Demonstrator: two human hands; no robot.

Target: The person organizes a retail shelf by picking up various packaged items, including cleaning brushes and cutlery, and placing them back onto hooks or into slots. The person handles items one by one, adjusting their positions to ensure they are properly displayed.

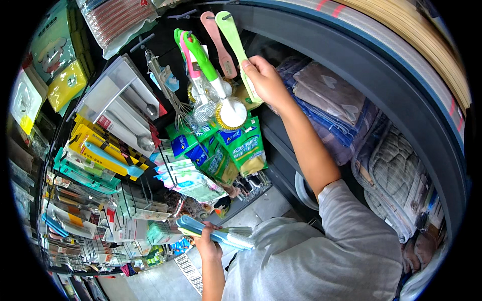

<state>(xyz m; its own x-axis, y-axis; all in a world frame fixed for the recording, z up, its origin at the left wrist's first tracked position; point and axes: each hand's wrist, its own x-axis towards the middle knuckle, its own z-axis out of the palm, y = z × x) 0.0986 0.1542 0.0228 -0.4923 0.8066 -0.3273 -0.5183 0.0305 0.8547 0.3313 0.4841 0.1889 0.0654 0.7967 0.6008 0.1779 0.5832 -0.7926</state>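
Pinching the lower part of the light green brush (232, 36), our right hand (268, 84) sits at its right edge, the nearer of our two hands, while the brush's long axis slants up and leftward to the hook (226, 17) through its handle end. Well apart below, our left hand (205, 242) clasps a bundle of brushes (235, 238), bristles toward our shirt (296, 261). Farther out, we see a pink brush (217, 39) just left of the green one, and green packets (247, 150) beneath.
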